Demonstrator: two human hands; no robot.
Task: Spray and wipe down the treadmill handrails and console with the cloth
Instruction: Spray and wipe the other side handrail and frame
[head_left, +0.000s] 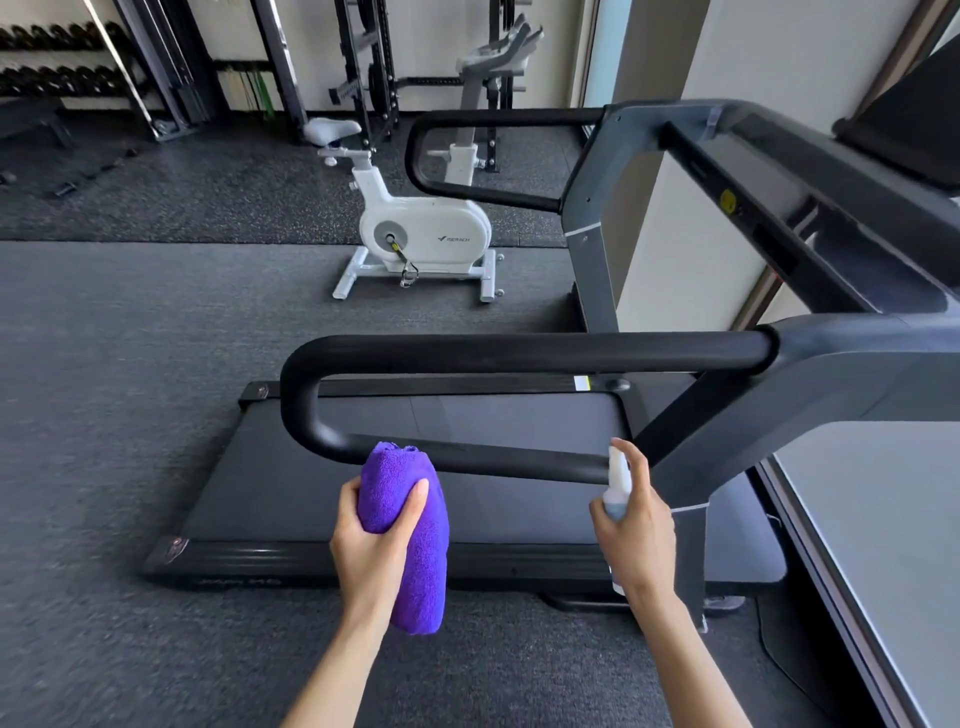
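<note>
I stand beside a dark treadmill. Its near handrail is a black padded loop right in front of me; the far handrail runs behind it. The console sits at the upper right. My left hand grips a rolled purple cloth, whose top touches the lower bar of the near handrail. My right hand holds a small white spray bottle upright, its nozzle just below that same lower bar, with a finger over the top.
A white exercise bike stands beyond the treadmill on the dark gym floor. Weight racks and a dumbbell rack line the back wall. A grey panel fills the lower right.
</note>
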